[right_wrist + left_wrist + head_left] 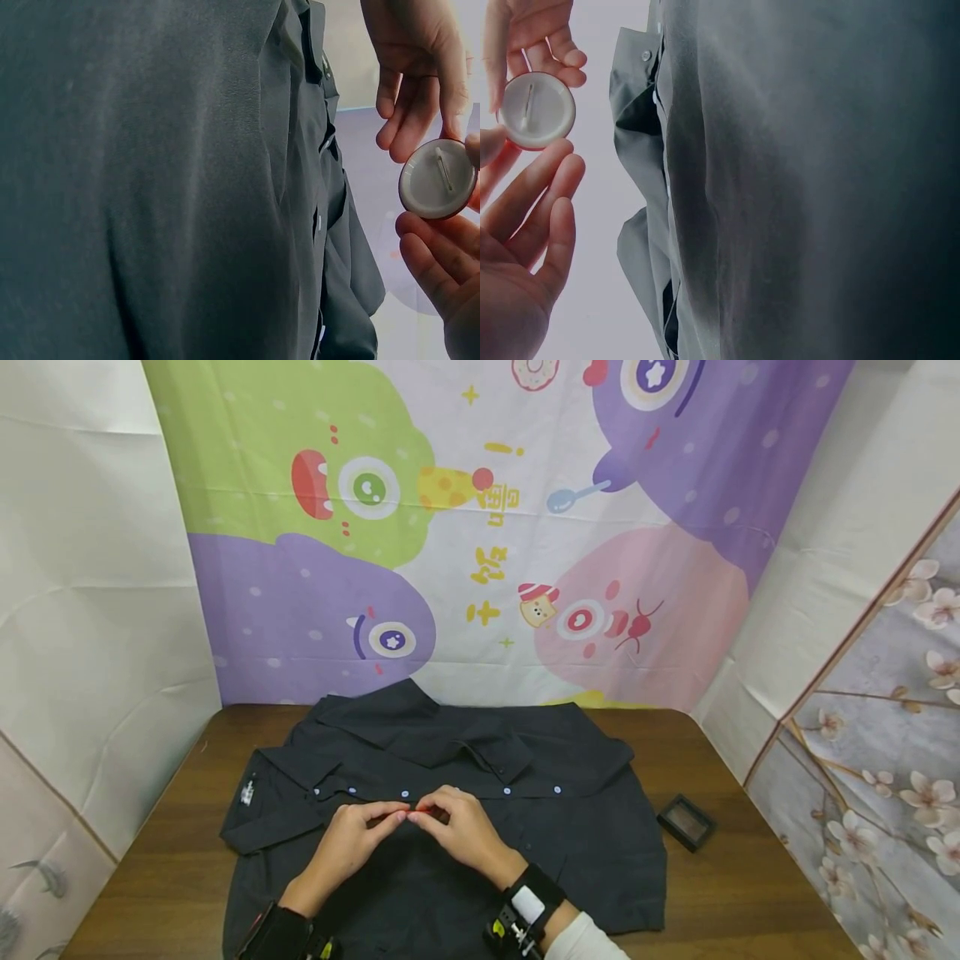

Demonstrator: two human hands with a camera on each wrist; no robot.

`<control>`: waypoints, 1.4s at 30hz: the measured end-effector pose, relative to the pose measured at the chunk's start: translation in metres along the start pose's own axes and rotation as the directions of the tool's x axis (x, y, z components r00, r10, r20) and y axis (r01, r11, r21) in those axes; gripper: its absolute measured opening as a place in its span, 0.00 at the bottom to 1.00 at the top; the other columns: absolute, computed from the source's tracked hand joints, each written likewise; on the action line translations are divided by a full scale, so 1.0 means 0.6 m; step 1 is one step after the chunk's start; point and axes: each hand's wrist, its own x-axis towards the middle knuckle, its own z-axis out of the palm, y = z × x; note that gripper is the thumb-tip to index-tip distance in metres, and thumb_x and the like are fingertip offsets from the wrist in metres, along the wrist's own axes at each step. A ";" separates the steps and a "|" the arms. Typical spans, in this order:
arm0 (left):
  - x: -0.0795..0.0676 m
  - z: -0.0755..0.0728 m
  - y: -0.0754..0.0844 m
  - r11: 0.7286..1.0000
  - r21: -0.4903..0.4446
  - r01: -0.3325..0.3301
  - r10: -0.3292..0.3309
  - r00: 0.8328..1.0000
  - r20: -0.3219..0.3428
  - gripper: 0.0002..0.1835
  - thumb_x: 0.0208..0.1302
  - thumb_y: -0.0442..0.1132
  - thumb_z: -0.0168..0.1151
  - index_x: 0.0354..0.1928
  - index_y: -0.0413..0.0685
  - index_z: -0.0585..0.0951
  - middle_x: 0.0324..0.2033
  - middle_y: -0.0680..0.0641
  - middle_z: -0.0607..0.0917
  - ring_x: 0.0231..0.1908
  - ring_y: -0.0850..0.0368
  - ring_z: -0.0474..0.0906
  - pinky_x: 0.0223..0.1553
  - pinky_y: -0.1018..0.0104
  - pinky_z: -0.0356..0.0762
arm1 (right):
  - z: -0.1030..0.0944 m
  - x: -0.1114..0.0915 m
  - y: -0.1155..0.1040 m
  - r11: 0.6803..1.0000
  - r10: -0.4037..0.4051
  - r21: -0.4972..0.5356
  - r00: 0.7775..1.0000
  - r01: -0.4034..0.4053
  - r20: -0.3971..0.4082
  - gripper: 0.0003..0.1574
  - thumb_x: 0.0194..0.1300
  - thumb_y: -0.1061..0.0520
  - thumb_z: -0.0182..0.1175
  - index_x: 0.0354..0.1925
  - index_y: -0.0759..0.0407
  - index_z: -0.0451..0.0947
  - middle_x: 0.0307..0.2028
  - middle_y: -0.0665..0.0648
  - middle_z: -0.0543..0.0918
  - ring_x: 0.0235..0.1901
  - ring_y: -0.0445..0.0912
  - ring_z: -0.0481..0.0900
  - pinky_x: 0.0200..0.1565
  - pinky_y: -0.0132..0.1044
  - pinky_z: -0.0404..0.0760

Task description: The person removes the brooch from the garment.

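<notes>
A round pin badge (415,812) with a red edge is held between both hands, over the middle of a dark shirt. My left hand (352,839) pinches its left side between thumb and fingers. From the other side my right hand (467,828) pinches it too. Both wrist views show the white back of the badge (537,111), with a thin metal pin lying along it; that back (438,178) faces the wrist cameras. The dark shirt (592,852) lies spread on the table, with light buttons along its placket. The badge appears apart from the cloth.
The brown wooden table (727,893) bears a small black square frame or box (686,822), right of the shirt. A cartoon-printed cloth (480,668) hangs behind the table's back edge. Pale panels stand at both sides.
</notes>
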 end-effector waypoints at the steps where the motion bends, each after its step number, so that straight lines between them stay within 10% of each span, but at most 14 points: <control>1: 0.000 0.000 0.000 1.000 -0.002 0.000 0.000 1.000 0.000 0.08 0.62 0.39 0.66 0.41 0.45 0.89 0.38 0.48 0.90 0.36 0.61 0.86 0.35 0.72 0.83 | 0.000 0.000 0.000 1.000 0.000 0.002 1.000 0.000 -0.001 0.10 0.64 0.50 0.65 0.36 0.54 0.84 0.29 0.48 0.81 0.28 0.35 0.75 0.32 0.22 0.76; 42: 0.000 0.003 0.004 0.999 -0.011 -0.047 0.047 0.999 -0.023 0.04 0.56 0.39 0.71 0.35 0.54 0.89 0.33 0.56 0.90 0.36 0.67 0.84 0.38 0.66 0.83 | -0.035 0.021 0.001 0.998 -0.023 0.058 0.983 0.013 0.180 0.08 0.60 0.52 0.69 0.34 0.56 0.85 0.32 0.51 0.85 0.31 0.45 0.82 0.37 0.30 0.82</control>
